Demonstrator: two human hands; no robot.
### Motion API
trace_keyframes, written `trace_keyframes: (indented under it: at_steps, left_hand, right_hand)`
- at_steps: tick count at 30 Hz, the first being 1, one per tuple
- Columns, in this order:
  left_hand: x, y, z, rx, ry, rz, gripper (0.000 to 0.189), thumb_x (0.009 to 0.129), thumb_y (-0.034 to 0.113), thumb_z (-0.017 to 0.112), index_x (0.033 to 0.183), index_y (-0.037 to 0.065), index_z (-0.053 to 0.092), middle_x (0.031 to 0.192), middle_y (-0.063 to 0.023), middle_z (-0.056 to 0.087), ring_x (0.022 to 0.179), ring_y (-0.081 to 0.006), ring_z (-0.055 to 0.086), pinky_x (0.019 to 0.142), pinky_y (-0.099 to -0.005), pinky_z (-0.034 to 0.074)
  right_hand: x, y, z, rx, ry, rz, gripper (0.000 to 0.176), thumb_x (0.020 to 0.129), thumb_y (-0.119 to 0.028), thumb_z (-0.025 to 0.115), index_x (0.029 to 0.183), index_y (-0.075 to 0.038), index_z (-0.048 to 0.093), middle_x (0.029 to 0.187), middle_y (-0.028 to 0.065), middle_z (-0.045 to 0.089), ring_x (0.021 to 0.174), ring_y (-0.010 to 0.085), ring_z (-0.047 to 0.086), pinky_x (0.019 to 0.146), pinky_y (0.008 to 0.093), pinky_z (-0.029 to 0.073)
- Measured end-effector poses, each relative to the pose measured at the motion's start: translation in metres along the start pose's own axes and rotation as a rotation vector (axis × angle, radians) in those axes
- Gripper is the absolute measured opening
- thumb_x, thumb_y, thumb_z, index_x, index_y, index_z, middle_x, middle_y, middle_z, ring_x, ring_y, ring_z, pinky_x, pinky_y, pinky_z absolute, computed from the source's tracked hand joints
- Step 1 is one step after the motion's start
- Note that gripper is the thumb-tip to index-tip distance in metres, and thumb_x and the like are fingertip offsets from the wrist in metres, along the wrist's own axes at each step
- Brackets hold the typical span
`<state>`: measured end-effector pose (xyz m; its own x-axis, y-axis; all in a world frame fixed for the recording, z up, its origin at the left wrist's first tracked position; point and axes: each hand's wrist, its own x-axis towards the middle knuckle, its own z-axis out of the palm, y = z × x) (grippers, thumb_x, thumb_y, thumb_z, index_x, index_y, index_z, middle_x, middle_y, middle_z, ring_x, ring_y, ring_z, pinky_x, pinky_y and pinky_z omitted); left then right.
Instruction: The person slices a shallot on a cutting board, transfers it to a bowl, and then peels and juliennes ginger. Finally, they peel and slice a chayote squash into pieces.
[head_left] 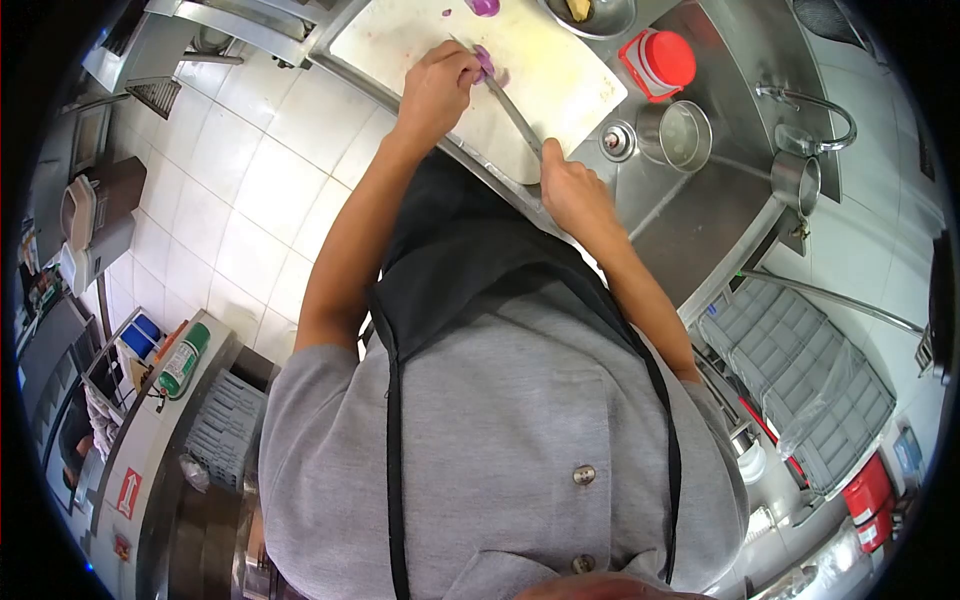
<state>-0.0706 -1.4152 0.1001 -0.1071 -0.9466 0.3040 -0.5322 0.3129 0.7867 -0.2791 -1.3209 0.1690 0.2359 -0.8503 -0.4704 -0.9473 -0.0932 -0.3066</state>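
My right hand (578, 195) is wrapped around the handle of a kitchen knife (515, 117). The long blade slants up and left across a white cutting board (560, 70). At the blade's far end lies a purple piece of red onion (485, 64). My left hand (438, 92) has its fingers curled and pressed on that piece, right beside the blade. Another purple onion piece (484, 6) sits at the top of the board, with a small scrap near it.
A metal bowl (610, 22) with a yellowish piece stands beyond the board. To the right are a red-lidded container (668, 58), a metal pot (683, 137) and a steel sink with a curved faucet (835, 140). A grey crate (228, 425) and green bottle (185, 360) are at lower left.
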Motion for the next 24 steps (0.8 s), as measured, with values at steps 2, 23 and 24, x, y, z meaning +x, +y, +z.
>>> trace_keyframes:
  at_steps: [2, 23, 24]
  left_hand:
    - [-0.001, 0.0, 0.0, -0.017, 0.006, -0.012, 0.006, 0.08, -0.002, 0.066, 0.084, 0.002, 0.069, 0.092, -0.0097, 0.066, 0.082, -0.0334, 0.065, 0.073, -0.0402, 0.053]
    - [-0.002, -0.008, 0.011, 0.148, 0.005, 0.129, 0.009, 0.081, 0.002, 0.071, 0.09, 0.003, 0.072, 0.096, -0.0092, 0.069, 0.083, -0.031, 0.067, 0.075, -0.0384, 0.054]
    - [-0.001, -0.005, 0.011, 0.179, -0.031, 0.119, 0.009, 0.081, 0.003, 0.07, 0.09, 0.003, 0.072, 0.096, -0.0089, 0.069, 0.085, -0.0315, 0.066, 0.076, -0.0392, 0.054]
  right_hand:
    - [-0.003, 0.001, -0.005, 0.005, -0.002, 0.0, 0.015, 0.09, -0.005, 0.047, 0.103, -0.001, 0.042, 0.077, 0.0304, 0.065, 0.076, 0.0518, 0.065, 0.069, 0.0605, 0.05]
    - [0.004, 0.029, 0.008, 0.326, -0.028, -0.003, 0.021, 0.099, -0.021, 0.05, 0.11, -0.004, 0.042, 0.074, 0.0299, 0.063, 0.074, 0.0533, 0.062, 0.068, 0.0632, 0.044]
    - [0.0, 0.028, 0.006, 0.222, 0.056, -0.007, 0.022, 0.1, -0.022, 0.05, 0.111, -0.004, 0.042, 0.074, 0.0293, 0.063, 0.074, 0.0532, 0.062, 0.067, 0.0633, 0.044]
